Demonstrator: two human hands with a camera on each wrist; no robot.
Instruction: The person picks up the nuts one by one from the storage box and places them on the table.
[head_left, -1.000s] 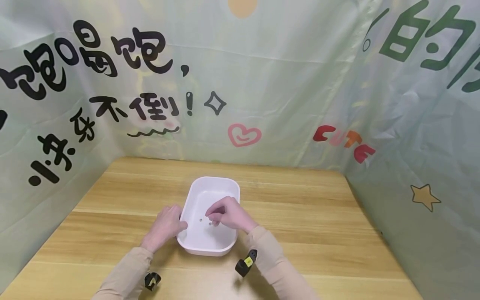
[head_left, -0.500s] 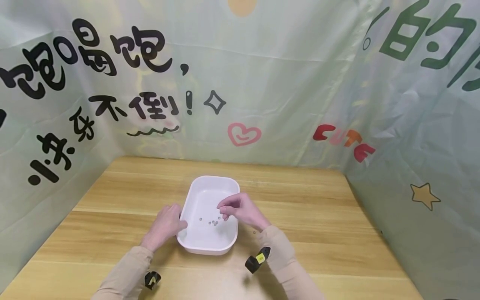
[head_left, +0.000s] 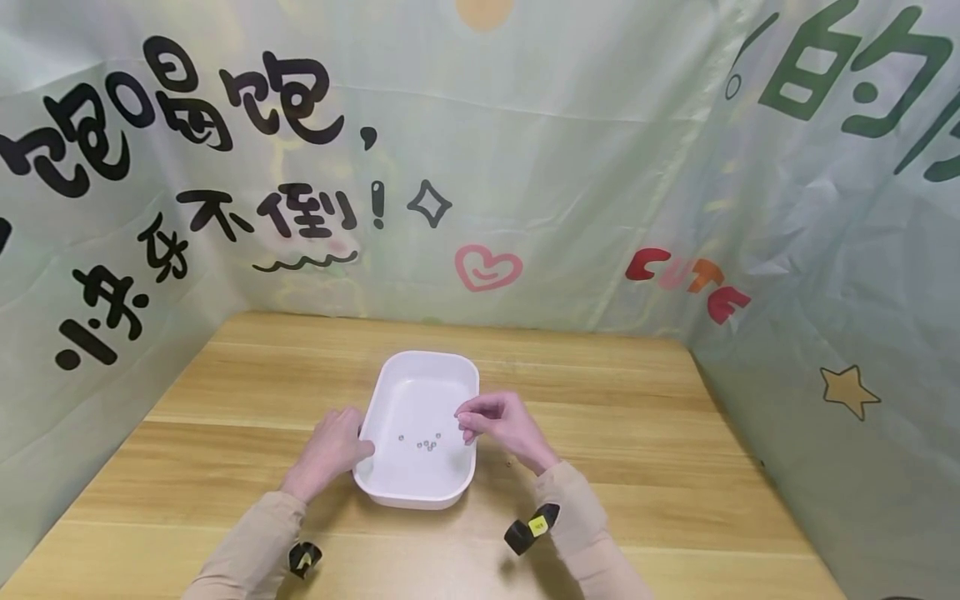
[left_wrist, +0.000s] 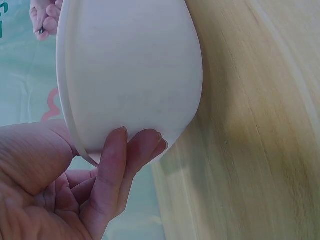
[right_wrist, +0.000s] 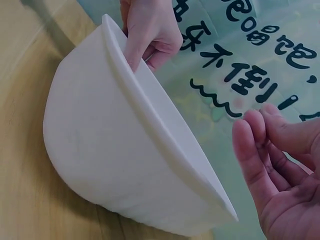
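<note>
A white rectangular tub (head_left: 416, 492) sits on the wooden table. My left hand (head_left: 330, 450) grips its left wall, thumb over the rim inside and fingers pressed against the outside in the left wrist view. Several tiny shiny round pieces (head_left: 426, 444) lie scattered on the tub's floor. My right hand (head_left: 506, 425) hovers over the tub's right rim, thumb and fingertips pinched together. In the left wrist view a tiny dark piece (left_wrist: 41, 31) shows between those fingertips; its kind is too small to tell.
One tiny piece (head_left: 508, 464) lies on the table (head_left: 637, 433) just right of the tub, near my right wrist. A printed fabric backdrop (head_left: 570, 167) with lettering walls the table at the back and sides.
My right hand has moved right, from over the middle of the tub to its right rim, uncovering the tiny pieces on the floor. My left hand stays on the tub's left wall.
</note>
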